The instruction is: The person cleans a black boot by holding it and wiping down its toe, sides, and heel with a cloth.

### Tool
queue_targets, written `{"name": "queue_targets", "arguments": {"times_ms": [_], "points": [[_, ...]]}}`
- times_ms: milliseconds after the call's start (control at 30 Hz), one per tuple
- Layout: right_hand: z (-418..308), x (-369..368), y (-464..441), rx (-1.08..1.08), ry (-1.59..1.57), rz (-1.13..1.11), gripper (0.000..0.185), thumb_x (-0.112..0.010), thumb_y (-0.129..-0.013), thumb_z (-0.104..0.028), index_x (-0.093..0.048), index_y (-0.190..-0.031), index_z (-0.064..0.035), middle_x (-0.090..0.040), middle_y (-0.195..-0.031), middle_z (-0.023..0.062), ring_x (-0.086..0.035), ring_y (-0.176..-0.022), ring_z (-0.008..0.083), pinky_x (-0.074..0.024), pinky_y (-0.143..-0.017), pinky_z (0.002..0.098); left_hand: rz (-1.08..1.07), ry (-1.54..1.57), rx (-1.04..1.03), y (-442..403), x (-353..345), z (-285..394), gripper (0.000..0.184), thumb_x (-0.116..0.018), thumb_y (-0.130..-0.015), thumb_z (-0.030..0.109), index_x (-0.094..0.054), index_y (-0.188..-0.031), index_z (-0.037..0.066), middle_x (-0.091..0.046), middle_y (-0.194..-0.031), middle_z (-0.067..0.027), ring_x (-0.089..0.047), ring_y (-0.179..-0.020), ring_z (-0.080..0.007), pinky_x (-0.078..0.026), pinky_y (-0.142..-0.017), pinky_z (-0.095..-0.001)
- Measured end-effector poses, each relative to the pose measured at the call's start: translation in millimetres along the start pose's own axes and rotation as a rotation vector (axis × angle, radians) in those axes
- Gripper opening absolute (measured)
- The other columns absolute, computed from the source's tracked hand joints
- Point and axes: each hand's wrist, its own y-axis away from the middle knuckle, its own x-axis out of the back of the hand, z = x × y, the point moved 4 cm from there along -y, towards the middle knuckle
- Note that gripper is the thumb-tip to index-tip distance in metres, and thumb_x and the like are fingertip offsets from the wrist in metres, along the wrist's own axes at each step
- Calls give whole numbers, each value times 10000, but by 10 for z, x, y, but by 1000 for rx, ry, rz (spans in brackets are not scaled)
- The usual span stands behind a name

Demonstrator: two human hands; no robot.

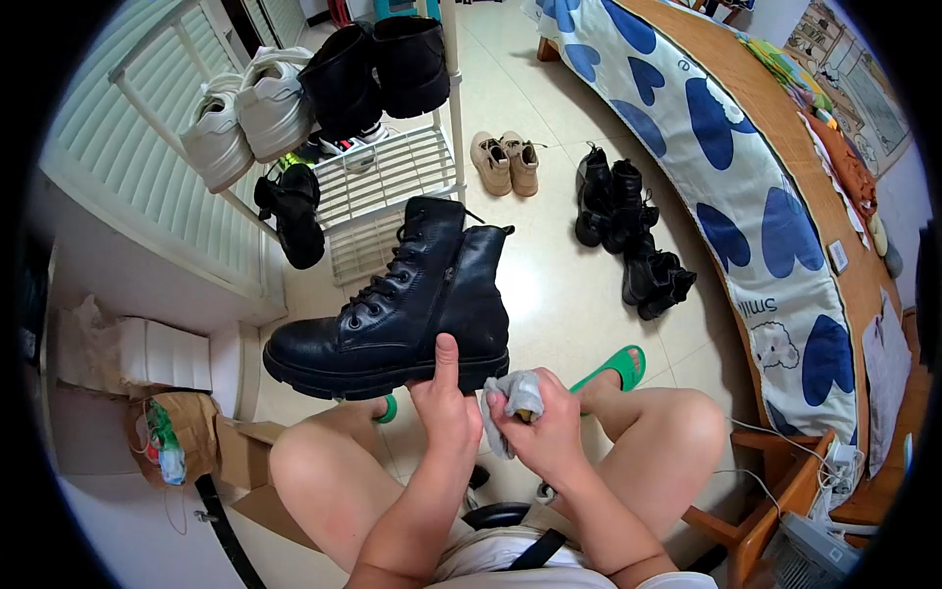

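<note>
A black lace-up boot point(422, 304) is held up in front of me, its toe pointing left and its sole facing down. My left hand point(446, 407) grips it from below at the sole, with the thumb up against the side near the heel. In my right hand point(549, 427) a grey cloth point(515, 393) is bunched up, close to the boot's heel. A small yellowish patch shows in the cloth's folds; I cannot tell what it is. Whether the cloth touches the boot is unclear.
A white shoe rack point(392, 167) at the upper left carries white sneakers point(275, 103) and black shoes point(378, 74). Beige boots point(505, 162) and several black boots point(628, 226) stand on the floor. To the right is a bed with a heart-patterned cover point(726, 147). A paper bag point(186, 432) sits left.
</note>
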Motion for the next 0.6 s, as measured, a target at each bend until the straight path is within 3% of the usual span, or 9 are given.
{"name": "queue_targets", "arguments": {"times_ms": [167,267,333,467,500,533,600], "points": [[5,29,14,-141,-150,25,217,-765,-754,-101,-603,-856,1,-592,-740,107,-589,-621,244,-477,-590,322,19,85,1,15,-70,33,568,-702,-882,173,-384,-1344,88,-491,-1338,-61,-517,-1187,-198,-444,-1019,-341],[-58,84,-84,-220,-287,183,239,-771,-731,-92,-583,-843,4,-573,-755,121,-581,-653,276,-477,-610,343,-17,66,18,43,-49,10,598,-706,-879,181,-356,-1357,98,-479,-1351,-62,-513,-1195,-202,-445,-1019,-343],[-114,68,-135,61,24,135,257,-776,-714,-86,-567,-832,6,-569,-796,130,-583,-702,281,-482,-643,357,3,-10,31,48,-25,-9,596,-701,-882,189,-354,-1358,102,-478,-1350,-61,-513,-1196,-203,-440,-1027,-346],[-17,-12,4,65,16,-55,269,-778,-693,-81,-583,-856,9,-572,-826,144,-586,-737,314,-486,-660,369,-39,21,34,-8,-8,30,591,-694,-888,203,-353,-1362,114,-477,-1350,-53,-511,-1200,-204,-433,-1038,-351],[-22,8,18,47,27,-82,255,-778,-716,-87,-590,-863,4,-591,-812,109,-603,-725,242,-490,-654,339,-35,62,57,-24,-8,35,590,-689,-892,210,-351,-1367,120,-478,-1349,-50,-510,-1201,-203,-430,-1042,-355],[-12,50,19,46,27,-78,255,-778,-716,-87,-590,-863,4,-591,-812,109,-603,-725,242,-490,-654,339,-31,103,82,-35,-7,37,590,-684,-895,217,-349,-1371,127,-479,-1348,-46,-509,-1202,-203,-427,-1047,-358],[89,121,27,-161,-243,-115,226,-769,-754,-92,-596,-869,-3,-604,-810,60,-595,-732,149,-491,-650,300,-70,127,88,-49,-11,48,586,-681,-898,223,-350,-1373,132,-480,-1347,-45,-508,-1203,-202,-428,-1047,-363]]}}
